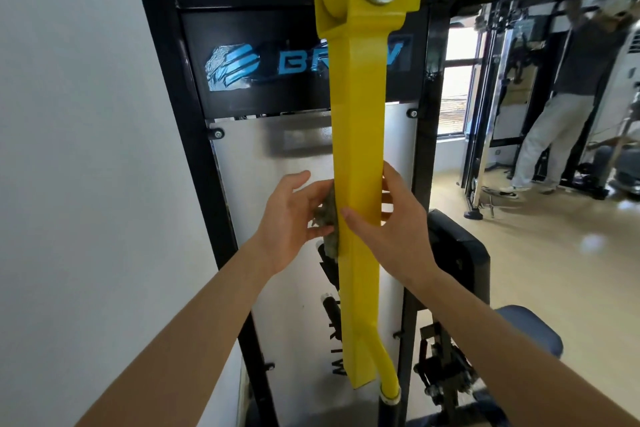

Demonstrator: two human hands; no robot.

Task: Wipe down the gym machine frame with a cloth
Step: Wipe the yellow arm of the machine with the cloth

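Seen from your head camera, your left hand (291, 218) clutched a crumpled grey-green cloth (327, 215) and pressed it against the left edge of the machine's yellow frame arm (360, 135), roughly midway down it. Your right hand (391, 229) gripped the same arm from the right, thumb laid across its front face and fingers wrapped round the side. Behind the arm stood a silver panel (263, 163) set in a black upright frame (194, 166), with a blue logo (235, 68) above. A dark seat pad (457, 253) sat to the right, and a person (554, 135) stood farther off.
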